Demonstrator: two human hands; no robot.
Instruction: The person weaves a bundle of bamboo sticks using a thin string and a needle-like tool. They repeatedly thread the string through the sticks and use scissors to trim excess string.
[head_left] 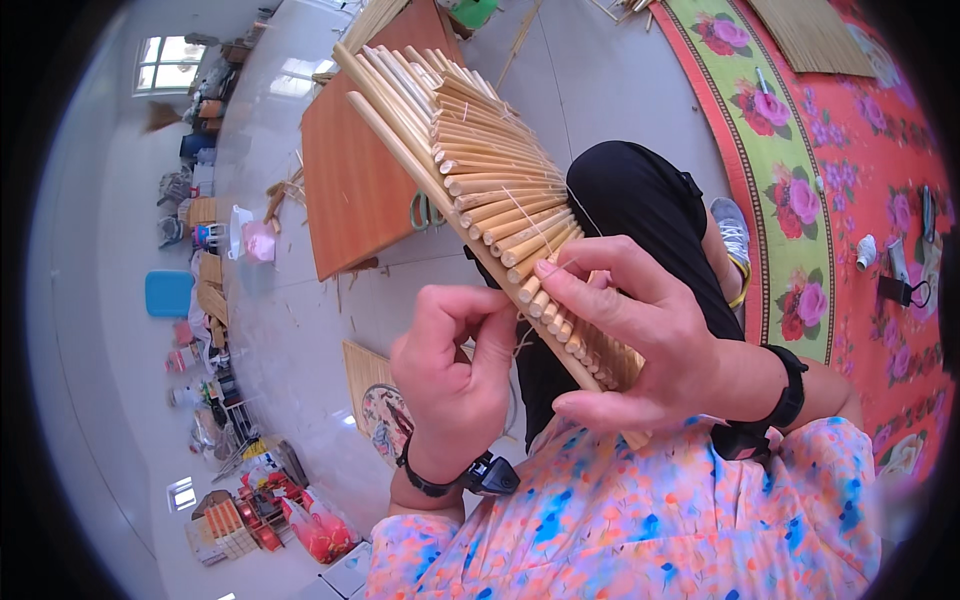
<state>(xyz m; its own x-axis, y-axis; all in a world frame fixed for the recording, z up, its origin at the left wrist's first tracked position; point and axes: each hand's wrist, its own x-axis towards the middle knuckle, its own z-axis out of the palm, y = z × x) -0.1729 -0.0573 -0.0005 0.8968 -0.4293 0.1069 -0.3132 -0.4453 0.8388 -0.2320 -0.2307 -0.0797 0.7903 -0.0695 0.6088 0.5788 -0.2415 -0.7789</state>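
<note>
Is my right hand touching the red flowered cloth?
No, your right hand is on the wooden sticks, apart from the cloth.

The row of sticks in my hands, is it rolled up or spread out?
Spread out, slightly fanned: the sticks lie side by side, cut ends showing along a long pole, with thin pale thread crossing them.

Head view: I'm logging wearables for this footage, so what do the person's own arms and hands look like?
The left hand and right hand are ungloved. The left wrist has a black strap with a small, dark, boxy device; the right wears a similar black band. Pale pinkish sleeves, splashed with blue and orange, end well above the wrists.
</note>
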